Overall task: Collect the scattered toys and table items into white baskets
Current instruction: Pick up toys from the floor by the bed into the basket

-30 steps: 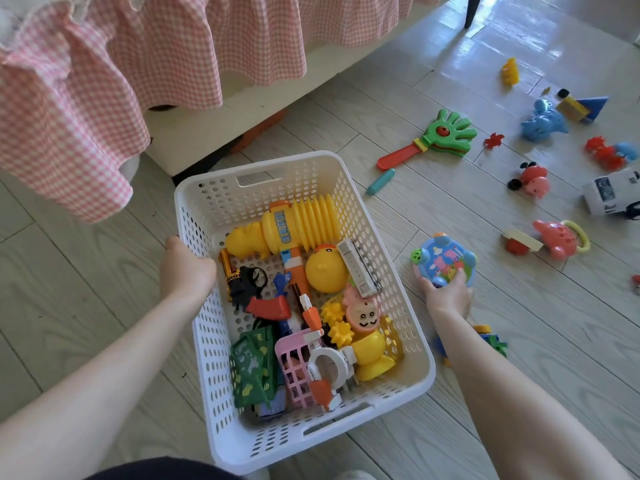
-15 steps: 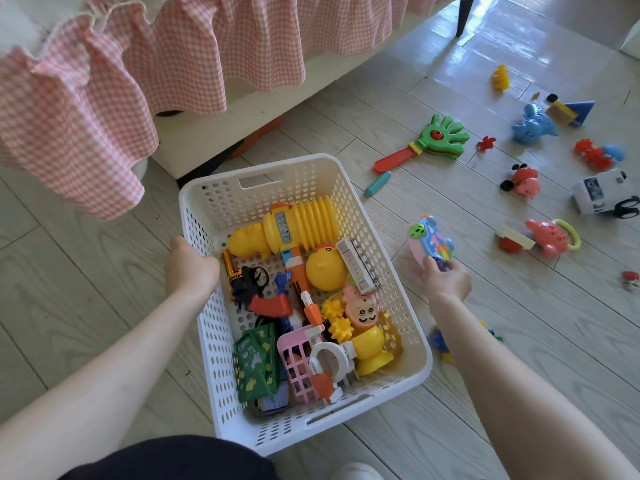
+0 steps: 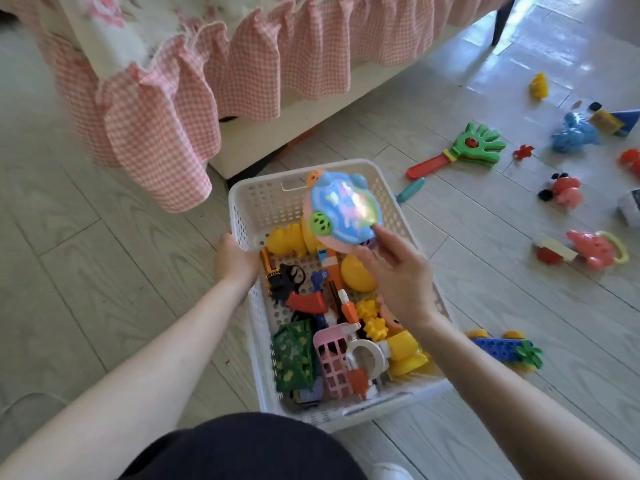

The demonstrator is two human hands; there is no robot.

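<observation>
Holding the blue turtle toy in the air above the far half of the white basket, I judge the job to be about midway. The basket already carries a good heap, among it a yellow squeaky hammer and a pink toy cart.

Plenty is left on the floor to my right. A blue block car lies just beside the basket, with a teal stick and a green hand clapper farther out. A pink ring-handled toy and a blue animal figure lie well apart among other small pieces.

My right grip reaches forward over the basket's middle and is clamped on the turtle's near edge, one finger on top and the rest curled beneath, so the toy's face tilts up toward me. My left grip is curled over the basket's left rim, arm stretched forward, steadying it.
</observation>
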